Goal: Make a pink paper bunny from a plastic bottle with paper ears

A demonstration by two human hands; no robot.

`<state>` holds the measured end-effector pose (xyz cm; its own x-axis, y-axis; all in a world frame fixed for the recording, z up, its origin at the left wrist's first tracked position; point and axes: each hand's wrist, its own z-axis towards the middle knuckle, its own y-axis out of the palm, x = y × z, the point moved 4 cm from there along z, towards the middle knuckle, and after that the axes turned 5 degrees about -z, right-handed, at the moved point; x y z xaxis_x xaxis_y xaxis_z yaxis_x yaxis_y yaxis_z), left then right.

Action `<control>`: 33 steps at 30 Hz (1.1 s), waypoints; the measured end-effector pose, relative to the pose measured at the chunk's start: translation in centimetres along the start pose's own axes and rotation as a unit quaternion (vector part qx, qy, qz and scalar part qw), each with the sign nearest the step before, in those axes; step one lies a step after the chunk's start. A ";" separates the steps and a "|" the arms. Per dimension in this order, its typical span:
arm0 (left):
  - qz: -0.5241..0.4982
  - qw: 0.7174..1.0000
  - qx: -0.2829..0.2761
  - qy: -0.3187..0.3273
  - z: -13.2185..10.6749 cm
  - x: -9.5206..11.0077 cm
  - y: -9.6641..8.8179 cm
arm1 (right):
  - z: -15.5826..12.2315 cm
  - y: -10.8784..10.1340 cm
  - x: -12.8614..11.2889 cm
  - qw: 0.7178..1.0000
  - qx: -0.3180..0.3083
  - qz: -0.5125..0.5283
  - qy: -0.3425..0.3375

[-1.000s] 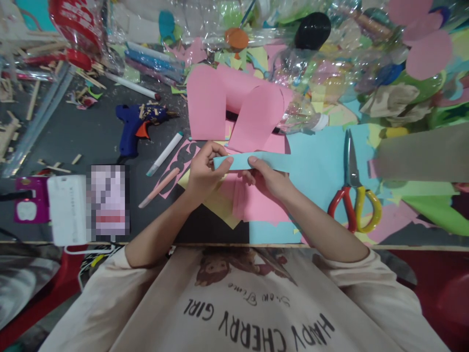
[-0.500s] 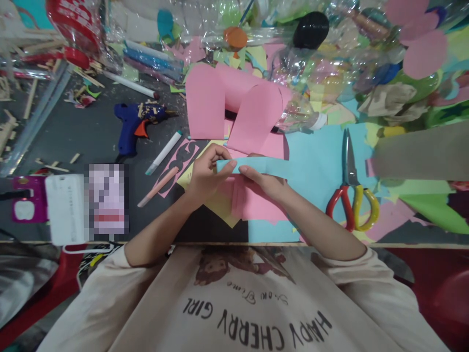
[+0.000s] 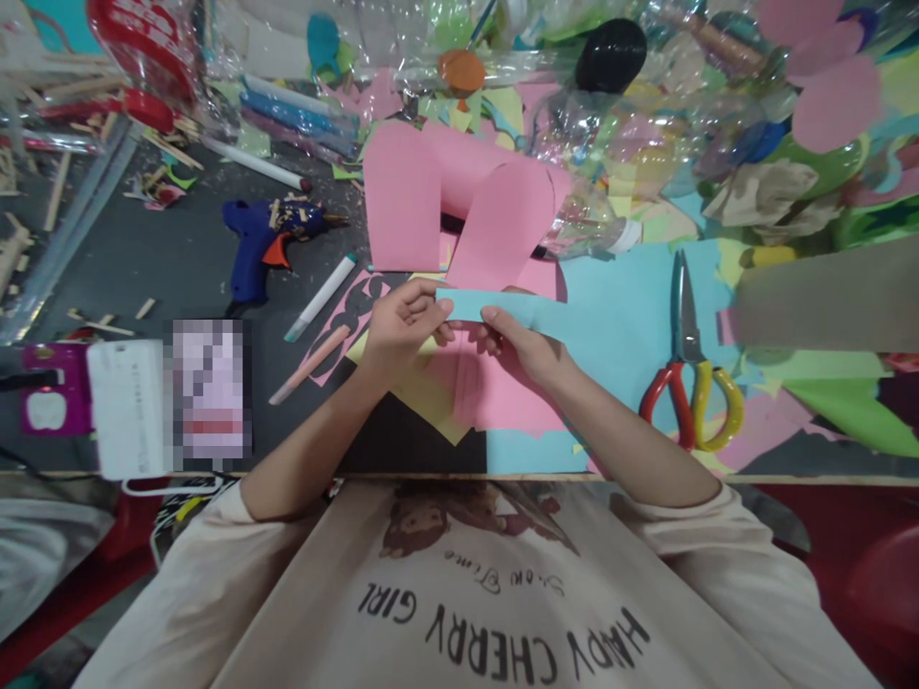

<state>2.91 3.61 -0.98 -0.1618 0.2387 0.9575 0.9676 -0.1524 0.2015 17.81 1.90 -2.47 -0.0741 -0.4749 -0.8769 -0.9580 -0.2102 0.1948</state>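
Note:
Both my hands hold a light blue paper strip [image 3: 503,308] above the table's middle. My left hand [image 3: 398,330] pinches its left end between thumb and fingers. My right hand [image 3: 524,346] grips the strip from below, thumb on top. Under the hands lie pink paper [image 3: 503,397] and a yellow sheet [image 3: 423,397]. Just beyond stands a folded pink paper shape [image 3: 459,206].
Scissors with red and yellow handles [image 3: 687,364] lie on the blue sheet [image 3: 617,325] at right. A blue glue gun [image 3: 262,239], a white marker [image 3: 321,299] and a pink pencil [image 3: 310,366] lie at left. A white box [image 3: 129,410] sits near the front edge. Plastic bottles and paper scraps crowd the back.
The strip and both hands have risen slightly away from me. My left fingers have shifted along the strip's left end.

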 end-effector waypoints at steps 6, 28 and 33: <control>-0.001 0.999 0.029 -0.026 -0.2 0.4 0.1 | -0.1 0.0 0.0 1.000 0.013 0.020 0.012; 0.002 0.999 -0.016 -0.042 -0.2 -0.2 0.3 | -0.1 -0.1 0.4 0.999 -0.001 0.034 -0.011; -0.002 0.998 -0.026 -0.060 -0.2 -0.2 0.5 | -0.2 -0.6 0.4 0.999 0.031 -0.014 -0.026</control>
<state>3.36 3.30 -1.05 -0.1375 0.3518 0.9259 0.9553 -0.2000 0.2179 18.46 1.62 -2.87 -0.0601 -0.4249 -0.9032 -0.9749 -0.1693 0.1444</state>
